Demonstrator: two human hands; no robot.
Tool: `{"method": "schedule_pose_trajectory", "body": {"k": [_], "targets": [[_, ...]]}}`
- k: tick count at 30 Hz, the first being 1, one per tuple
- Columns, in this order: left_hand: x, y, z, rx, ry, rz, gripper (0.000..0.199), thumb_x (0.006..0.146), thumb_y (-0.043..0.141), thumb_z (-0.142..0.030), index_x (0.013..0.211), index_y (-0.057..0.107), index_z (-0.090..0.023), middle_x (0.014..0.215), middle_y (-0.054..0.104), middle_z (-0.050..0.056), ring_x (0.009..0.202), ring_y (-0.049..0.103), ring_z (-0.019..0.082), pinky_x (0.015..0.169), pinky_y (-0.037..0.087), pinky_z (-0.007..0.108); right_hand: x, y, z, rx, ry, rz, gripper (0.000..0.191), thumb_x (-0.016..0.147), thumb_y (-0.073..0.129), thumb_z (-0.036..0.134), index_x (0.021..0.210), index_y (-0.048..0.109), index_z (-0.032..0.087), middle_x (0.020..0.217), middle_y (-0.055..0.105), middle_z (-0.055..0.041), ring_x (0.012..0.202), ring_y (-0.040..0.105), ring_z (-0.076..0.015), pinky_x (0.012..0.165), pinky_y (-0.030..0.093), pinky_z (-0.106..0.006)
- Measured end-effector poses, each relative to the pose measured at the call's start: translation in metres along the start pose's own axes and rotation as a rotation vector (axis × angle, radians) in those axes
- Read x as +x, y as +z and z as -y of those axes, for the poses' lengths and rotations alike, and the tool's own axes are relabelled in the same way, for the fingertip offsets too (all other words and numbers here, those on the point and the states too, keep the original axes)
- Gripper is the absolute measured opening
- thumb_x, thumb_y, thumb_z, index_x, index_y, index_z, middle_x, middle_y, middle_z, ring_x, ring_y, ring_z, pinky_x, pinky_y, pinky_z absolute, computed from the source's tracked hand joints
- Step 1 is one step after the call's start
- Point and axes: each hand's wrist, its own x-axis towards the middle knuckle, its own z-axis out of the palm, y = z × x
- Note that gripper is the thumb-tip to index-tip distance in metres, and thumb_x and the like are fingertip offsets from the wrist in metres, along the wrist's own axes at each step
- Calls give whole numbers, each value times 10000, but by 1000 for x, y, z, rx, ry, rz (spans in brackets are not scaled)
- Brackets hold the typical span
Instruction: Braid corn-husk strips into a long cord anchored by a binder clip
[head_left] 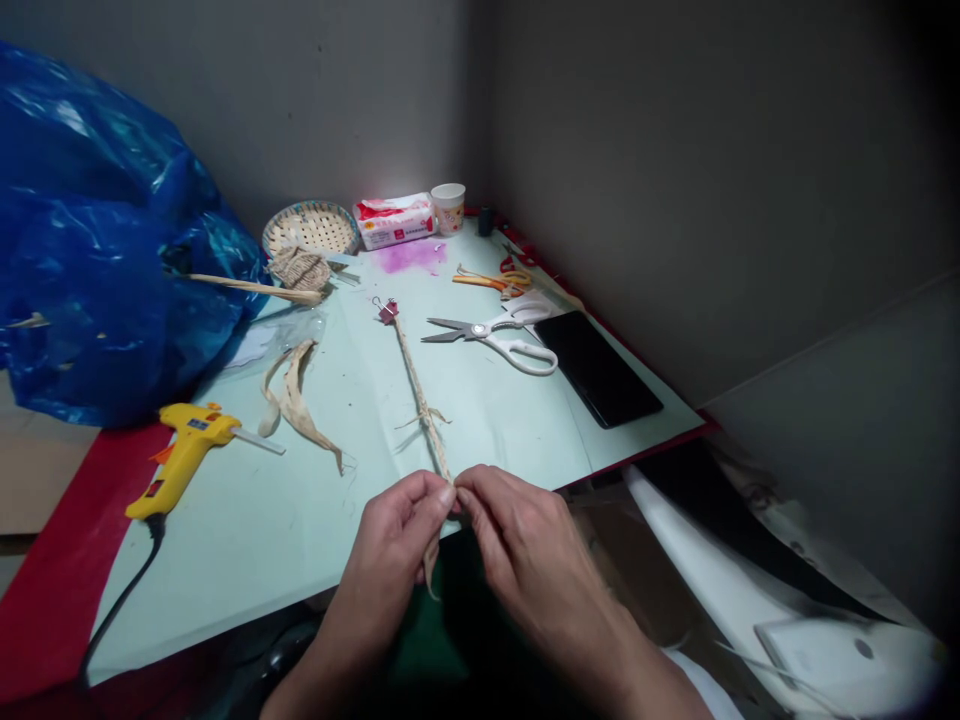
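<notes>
A long braid of dried plant fibre [414, 378] runs up the table from my fingers, its far end pinched by a dark red binder clip [388, 312]. Stray ends stick out sideways about halfway along it. My left hand [401, 530] pinches the near end between thumb and forefinger, and a loose strip [430, 568] dangles below it. Close against it, my right hand [517, 525] has its fingertips together at the same end of the braid. Dried husk strips [298, 400] lie to the left. White-handled scissors [491, 333] rest spread apart to the right of the braid.
On the left are a yellow glue gun [187, 450] with a cord and a big blue plastic bag [112, 250]. Behind stand a woven basket [311, 225], a twine ball [300, 270], a tissue pack [395, 222] and a paper cup [448, 210]. A black phone-like slab [598, 368] lies right, near orange-handled scissors [495, 281].
</notes>
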Motion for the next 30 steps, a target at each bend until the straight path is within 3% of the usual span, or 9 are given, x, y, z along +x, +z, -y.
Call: {"method": "schedule_pose_trajectory", "body": {"k": [5, 9, 11, 14, 18, 21, 26, 30], "targets": [[2, 4, 0, 26, -5, -41, 271, 852, 597, -415, 745, 539, -172, 442, 279, -119, 404, 195, 43, 388, 159, 177, 0, -9, -1, -22, -19, 81, 215, 942, 389, 88, 851, 557, 186, 761, 591, -17, 662, 529, -143, 619, 381, -254], [2, 4, 0, 20, -17, -57, 271, 834, 618, -425, 753, 553, -175, 417, 288, -124, 375, 193, 36, 368, 144, 172, 3, -17, -2, -66, -9, 116, 140, 956, 413, 127, 1031, 518, 182, 747, 585, -5, 647, 522, -147, 592, 369, -251], [2, 3, 1, 23, -21, -63, 270, 825, 626, -431, 763, 563, -177, 411, 290, -127, 361, 195, 34, 362, 144, 172, 4, -17, -3, -119, -9, 101, 88, 965, 429, 163, 962, 515, 185, 700, 557, 6, 602, 485, -140, 557, 341, -249], [3, 3, 2, 46, -14, -81, 274, 816, 632, -436, 761, 575, -173, 429, 330, -118, 364, 234, 36, 366, 172, 170, 2, -12, -7, -241, -95, 8, 189, 949, 456, 145, 775, 506, 198, 654, 516, 10, 601, 447, -140, 539, 290, -260], [2, 4, 1, 84, -8, -102, 275, 814, 626, -429, 728, 572, -173, 402, 345, -113, 364, 251, 43, 368, 172, 174, -3, -1, -9, -417, -224, -199, 168, 932, 476, 136, 802, 565, 193, 750, 549, -20, 684, 469, -159, 565, 280, -283], [2, 4, 0, 114, 1, -115, 259, 824, 610, -414, 745, 583, -170, 389, 364, -109, 363, 269, 47, 368, 179, 170, -8, 5, -7, -504, -287, -299, 187, 905, 475, 91, 768, 569, 178, 712, 529, -30, 665, 450, -168, 559, 267, -302], [1, 7, -1, 72, -33, -98, 251, 824, 610, -418, 782, 595, -170, 381, 330, -118, 348, 246, 47, 347, 166, 166, -12, 11, 0, -491, -284, -366, 227, 889, 476, 77, 700, 553, 177, 643, 519, -32, 620, 444, -170, 549, 281, -310], [2, 9, -1, -71, -46, -86, 255, 818, 636, -406, 759, 580, -164, 415, 274, -125, 381, 194, 40, 356, 173, 161, -14, 19, 1, -426, -280, -440, 191, 908, 481, 98, 790, 622, 147, 646, 562, -46, 625, 482, -171, 588, 367, -295]]}}
